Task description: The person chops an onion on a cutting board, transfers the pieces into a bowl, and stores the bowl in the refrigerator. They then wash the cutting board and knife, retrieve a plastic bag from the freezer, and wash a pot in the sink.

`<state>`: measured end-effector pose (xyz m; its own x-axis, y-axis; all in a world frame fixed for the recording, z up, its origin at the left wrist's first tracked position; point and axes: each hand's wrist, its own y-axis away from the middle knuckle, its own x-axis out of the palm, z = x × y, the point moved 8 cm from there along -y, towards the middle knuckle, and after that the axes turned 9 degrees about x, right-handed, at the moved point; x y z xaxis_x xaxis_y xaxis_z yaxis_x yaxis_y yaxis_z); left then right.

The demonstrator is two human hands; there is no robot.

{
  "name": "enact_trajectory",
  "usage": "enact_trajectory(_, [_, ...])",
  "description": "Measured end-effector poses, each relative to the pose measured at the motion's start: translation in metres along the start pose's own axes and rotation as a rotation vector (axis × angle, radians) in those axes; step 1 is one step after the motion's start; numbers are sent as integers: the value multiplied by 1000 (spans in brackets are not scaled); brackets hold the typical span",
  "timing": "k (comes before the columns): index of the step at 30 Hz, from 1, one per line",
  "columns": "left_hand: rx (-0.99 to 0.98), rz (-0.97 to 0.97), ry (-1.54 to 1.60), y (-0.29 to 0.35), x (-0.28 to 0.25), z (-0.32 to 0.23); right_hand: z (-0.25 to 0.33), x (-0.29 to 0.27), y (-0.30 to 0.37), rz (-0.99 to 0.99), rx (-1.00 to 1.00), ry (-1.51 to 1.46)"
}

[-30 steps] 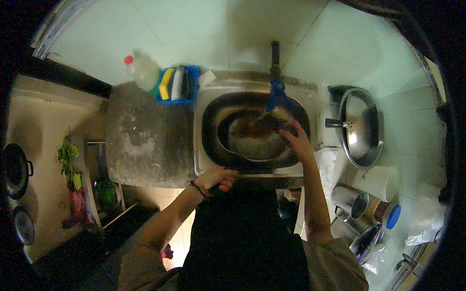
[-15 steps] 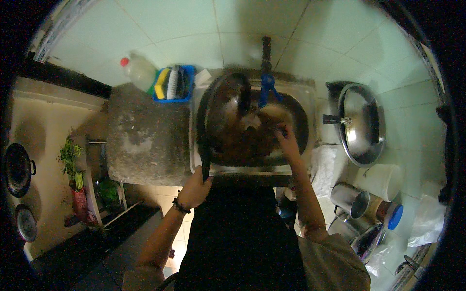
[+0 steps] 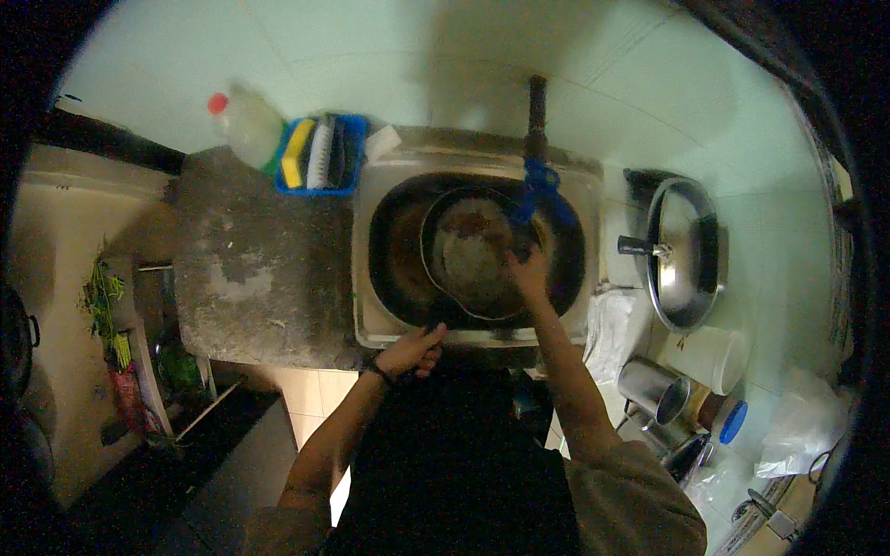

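Observation:
A round pan [image 3: 473, 250] with a worn, stained grey-brown face lies in the sink [image 3: 366, 315]. My left hand [image 3: 413, 352], at the sink's front edge, is closed around what looks like the pan's dark handle, mostly hidden by my fingers. My right hand [image 3: 530, 272] rests at the pan's right side with its fingers drawn together. Something dark shows at those fingertips, too dim to name. Just beyond that hand hangs a blue tap [image 3: 540, 181] on a dark pipe.
A blue basket [image 3: 352, 176] with a yellow sponge [image 3: 296, 153] and a white brush [image 3: 320, 156] stands back left, beside a red-capped bottle [image 3: 252, 128]. On the right are a steel pan [image 3: 684, 255], a metal pot [image 3: 649, 385] and a blue-lidded jar [image 3: 732, 422].
The pan has gone from raised and tilted on the left to lying flatter in the sink's middle. My left hand has moved right with it; my right hand has shifted slightly left.

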<state>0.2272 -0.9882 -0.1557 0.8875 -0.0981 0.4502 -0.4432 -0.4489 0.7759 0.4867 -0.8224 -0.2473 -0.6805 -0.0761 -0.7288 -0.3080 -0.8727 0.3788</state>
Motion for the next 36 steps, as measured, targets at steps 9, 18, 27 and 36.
enact_trajectory(9, [-29,28,233,-36,-13,-11,74,128,-20,-122,-215,408])
enact_trajectory(18, [-91,-1,304,-44,-30,-3,93,107,-8,76,76,-342])
enact_trajectory(27, [-91,-54,353,-43,-21,2,61,115,-30,-190,-176,42])
enact_trajectory(36, [-56,-50,341,-46,-20,2,24,152,-55,-297,-50,69])
